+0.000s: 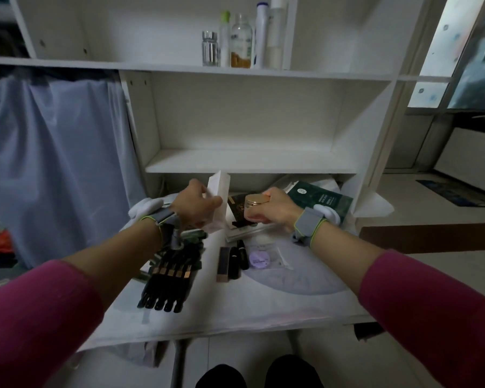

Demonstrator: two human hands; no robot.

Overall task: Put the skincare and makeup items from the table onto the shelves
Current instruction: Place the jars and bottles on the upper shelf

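Head view, left hand (198, 204) gripping white box (219, 197); right hand (275, 210) gripping gold jar (254, 204)

This looks like a home, a dressing corner. Left of the left hand (196, 204) hangs a pale blue curtain (53, 163). Right of the right hand (275, 210) are a cabinet (471, 155) and a floor mat (457, 193). Beyond both stands a white shelf unit (249, 166) holding toiletry bottles (240, 40). Lipsticks (230, 261) lie on the cloth-covered surface (263, 303).

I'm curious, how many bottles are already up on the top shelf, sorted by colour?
Clear: 2, the silver-capped bottle and the amber-filled bottle
White: 3, the green-capped bottle, the blue-topped bottle and the tall white bottle
Total: 5
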